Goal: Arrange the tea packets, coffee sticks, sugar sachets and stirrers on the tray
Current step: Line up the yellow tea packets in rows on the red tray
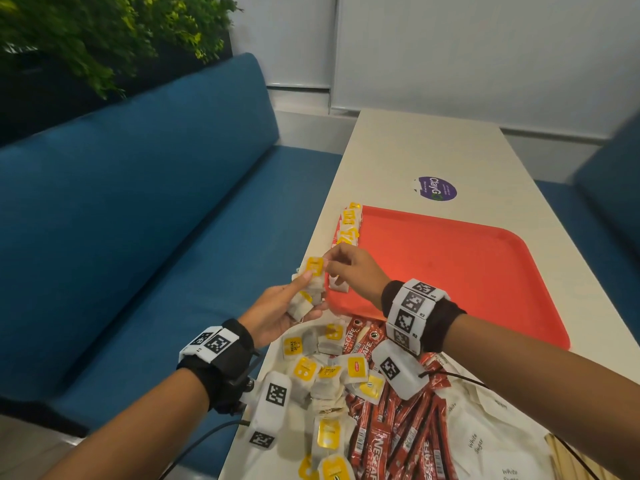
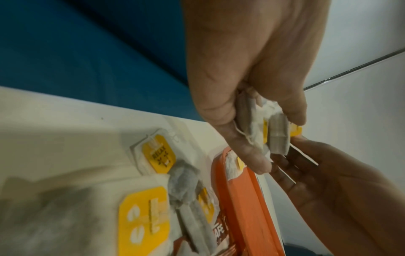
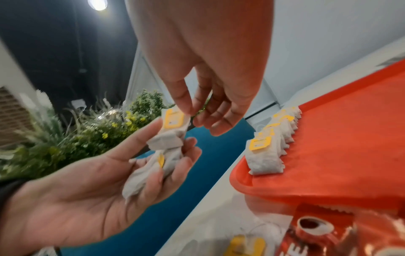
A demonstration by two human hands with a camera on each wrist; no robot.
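Note:
My left hand (image 1: 302, 295) is palm up beside the table's left edge and grips a small bundle of tea bags (image 3: 163, 155). My right hand (image 1: 329, 268) reaches over from the tray side and pinches the top tea bag (image 1: 316, 266), with its yellow tag, between thumb and forefinger (image 3: 184, 105). An orange tray (image 1: 450, 268) lies on the table just behind the hands. A row of tea bags (image 1: 350, 225) stands along the tray's left rim. More tea bags (image 1: 322, 372), red coffee sticks (image 1: 391, 427), white sugar sachets (image 1: 485, 441) and wooden stirrers (image 1: 568, 459) lie heaped in front of the tray.
The narrow white table (image 1: 415, 147) runs away from me, with a purple sticker (image 1: 437, 188) past the tray. A blue bench (image 1: 138, 209) sits left of it, below green plants (image 1: 104, 36). Most of the tray floor is bare.

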